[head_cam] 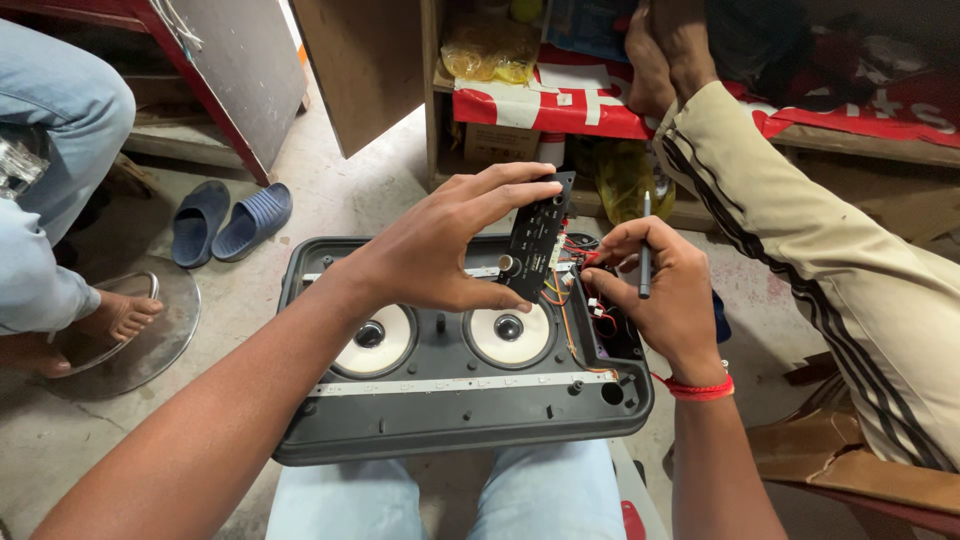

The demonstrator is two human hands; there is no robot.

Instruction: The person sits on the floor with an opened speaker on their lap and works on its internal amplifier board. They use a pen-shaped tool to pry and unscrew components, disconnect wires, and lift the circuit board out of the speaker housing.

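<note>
An opened dark grey speaker housing rests on my lap, with two pale speaker cones inside. My left hand grips a black control panel board, tilted upright above the housing; coloured wires run from it into the case. My right hand holds a thin dark screwdriver-like tool upright, while its fingertips touch the wires beside the board. A red thread band sits on that wrist.
Another person's beige-trousered leg reaches in from the right, feet on a shelf with red cloth. A person in jeans sits at left, bare foot on a round metal plate. Blue slippers lie on the floor.
</note>
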